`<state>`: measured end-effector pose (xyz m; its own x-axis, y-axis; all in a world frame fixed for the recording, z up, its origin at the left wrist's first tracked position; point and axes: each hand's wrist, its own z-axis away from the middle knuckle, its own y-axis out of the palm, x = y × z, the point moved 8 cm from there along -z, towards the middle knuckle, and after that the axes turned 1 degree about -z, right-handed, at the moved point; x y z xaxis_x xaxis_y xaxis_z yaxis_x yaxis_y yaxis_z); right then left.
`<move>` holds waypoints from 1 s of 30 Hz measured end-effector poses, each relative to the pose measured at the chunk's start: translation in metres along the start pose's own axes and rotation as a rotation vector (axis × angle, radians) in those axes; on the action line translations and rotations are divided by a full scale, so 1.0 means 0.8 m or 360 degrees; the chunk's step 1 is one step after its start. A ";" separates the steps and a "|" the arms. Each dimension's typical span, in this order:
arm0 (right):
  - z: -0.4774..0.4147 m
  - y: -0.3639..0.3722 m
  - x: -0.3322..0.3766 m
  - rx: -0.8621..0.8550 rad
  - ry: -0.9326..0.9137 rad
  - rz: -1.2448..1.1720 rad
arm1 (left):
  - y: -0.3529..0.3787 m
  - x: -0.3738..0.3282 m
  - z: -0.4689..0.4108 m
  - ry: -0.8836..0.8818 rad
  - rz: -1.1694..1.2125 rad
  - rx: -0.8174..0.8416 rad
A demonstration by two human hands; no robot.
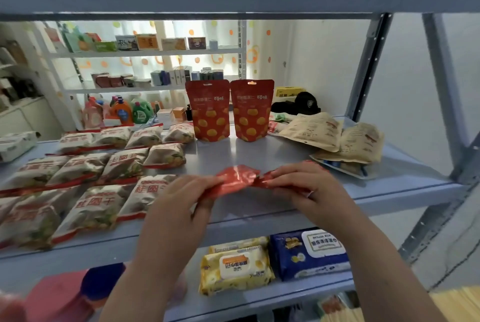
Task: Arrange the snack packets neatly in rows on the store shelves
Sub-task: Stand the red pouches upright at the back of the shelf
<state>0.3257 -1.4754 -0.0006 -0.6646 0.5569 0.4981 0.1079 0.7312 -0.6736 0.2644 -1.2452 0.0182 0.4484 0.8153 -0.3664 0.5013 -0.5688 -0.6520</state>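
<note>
Both hands pinch red pouch (237,180) mid-frame, above shelf (389,184) front — left hand (181,191) on left end, right hand (306,184) on right. Long axis left-right; standing pouches (230,111) directly behind, upper centre.

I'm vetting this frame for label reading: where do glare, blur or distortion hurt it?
Head view: backlight washes out the far shelves; glare streaks the shelf top and the red packet gripped by the left hand and right hand; the bottom-left pink object is blurred; wide-angle distortion bows the shelf edges.
</note>
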 end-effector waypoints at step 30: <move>-0.165 0.011 -0.125 -0.0408 0.0572 -0.1077 | 0.024 0.097 -0.205 -0.0245 -0.0381 0.0146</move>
<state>0.4904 -1.4725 0.0159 -0.3727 0.0216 0.9277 -0.0375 0.9986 -0.0383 0.4301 -1.2108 0.0867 0.2045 0.9360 -0.2865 0.5071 -0.3517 -0.7869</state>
